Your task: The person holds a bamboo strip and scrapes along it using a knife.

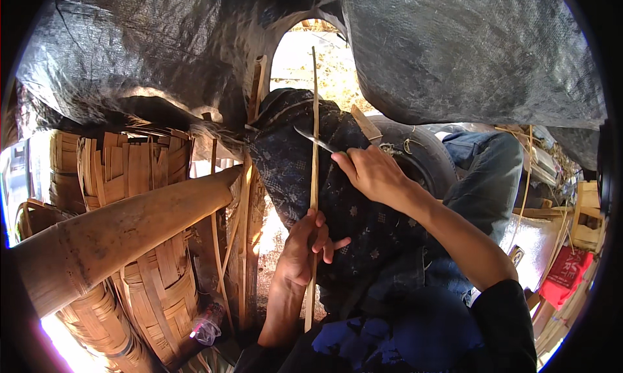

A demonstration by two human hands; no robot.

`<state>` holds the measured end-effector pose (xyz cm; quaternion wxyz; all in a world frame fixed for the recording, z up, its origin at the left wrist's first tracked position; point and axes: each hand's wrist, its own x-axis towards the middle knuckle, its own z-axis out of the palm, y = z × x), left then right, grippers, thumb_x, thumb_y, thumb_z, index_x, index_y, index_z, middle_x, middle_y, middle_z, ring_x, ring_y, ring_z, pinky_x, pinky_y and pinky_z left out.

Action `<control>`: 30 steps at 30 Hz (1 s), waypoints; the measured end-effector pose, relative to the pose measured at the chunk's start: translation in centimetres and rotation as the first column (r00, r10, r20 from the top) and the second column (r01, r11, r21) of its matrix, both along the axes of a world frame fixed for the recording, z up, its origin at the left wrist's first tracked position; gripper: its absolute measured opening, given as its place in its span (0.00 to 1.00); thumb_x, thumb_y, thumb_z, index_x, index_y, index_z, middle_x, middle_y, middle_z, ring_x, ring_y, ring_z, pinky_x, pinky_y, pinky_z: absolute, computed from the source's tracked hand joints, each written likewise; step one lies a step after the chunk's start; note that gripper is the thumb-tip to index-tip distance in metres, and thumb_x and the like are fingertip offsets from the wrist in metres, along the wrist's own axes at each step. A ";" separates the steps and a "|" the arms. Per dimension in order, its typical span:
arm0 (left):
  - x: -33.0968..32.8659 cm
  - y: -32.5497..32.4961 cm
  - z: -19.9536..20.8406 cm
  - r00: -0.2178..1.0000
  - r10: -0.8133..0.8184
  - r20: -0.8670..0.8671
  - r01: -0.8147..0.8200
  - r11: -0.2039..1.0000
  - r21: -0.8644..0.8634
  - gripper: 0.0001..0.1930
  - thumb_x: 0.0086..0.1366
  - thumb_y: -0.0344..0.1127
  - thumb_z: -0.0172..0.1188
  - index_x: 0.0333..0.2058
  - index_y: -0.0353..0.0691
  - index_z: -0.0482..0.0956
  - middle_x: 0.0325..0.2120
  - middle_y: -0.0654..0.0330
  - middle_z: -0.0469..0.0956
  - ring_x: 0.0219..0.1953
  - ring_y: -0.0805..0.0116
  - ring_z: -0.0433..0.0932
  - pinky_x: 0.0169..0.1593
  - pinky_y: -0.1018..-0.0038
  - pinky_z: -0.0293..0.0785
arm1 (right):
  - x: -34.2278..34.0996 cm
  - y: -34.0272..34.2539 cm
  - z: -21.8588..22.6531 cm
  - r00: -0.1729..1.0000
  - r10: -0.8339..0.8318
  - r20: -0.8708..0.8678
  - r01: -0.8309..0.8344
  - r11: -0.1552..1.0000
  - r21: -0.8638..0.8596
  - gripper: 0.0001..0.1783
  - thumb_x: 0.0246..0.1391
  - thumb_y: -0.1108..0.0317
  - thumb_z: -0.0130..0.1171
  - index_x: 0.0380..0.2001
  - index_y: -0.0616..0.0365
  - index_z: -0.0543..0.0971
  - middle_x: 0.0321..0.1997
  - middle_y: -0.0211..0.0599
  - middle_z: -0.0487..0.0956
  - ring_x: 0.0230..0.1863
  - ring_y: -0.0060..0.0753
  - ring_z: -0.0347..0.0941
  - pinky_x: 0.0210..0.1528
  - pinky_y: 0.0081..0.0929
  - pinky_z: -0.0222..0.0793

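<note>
A long thin bamboo strip (315, 172) runs lengthwise over my lap, its far end pointing toward the bright gap. My left hand (305, 246) is closed round the strip near its lower part, with a couple of fingers sticking out to the right. In my right hand (373, 172) is a knife (314, 139), its handle mostly hidden by the fingers. The blade points up and left and crosses the strip well above my left hand. Dark patterned cloth (354, 211) covers my leg beneath both hands.
A thick bamboo pole (130, 233) juts in from the left, before woven bamboo baskets (156, 288). Dark plastic sheeting (474, 48) hangs overhead. A tyre (428, 149) lies beyond my right hand. A red bag (566, 277) is at far right, a clear plastic cup (207, 324) at lower left.
</note>
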<state>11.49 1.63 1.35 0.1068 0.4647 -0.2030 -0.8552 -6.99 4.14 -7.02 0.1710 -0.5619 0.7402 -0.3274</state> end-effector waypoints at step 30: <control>0.9 0.4 -1.9 0.752 0.540 -0.377 -0.243 0.760 0.603 0.13 0.72 0.41 0.32 0.30 0.46 0.63 0.07 0.70 0.53 0.04 0.79 0.46 0.24 0.81 0.61 | -0.8 1.0 1.6 0.968 0.235 0.090 -0.240 0.970 0.042 0.19 0.55 0.58 0.55 0.17 0.59 0.70 0.11 0.42 0.67 0.15 0.43 0.65 0.19 0.37 0.62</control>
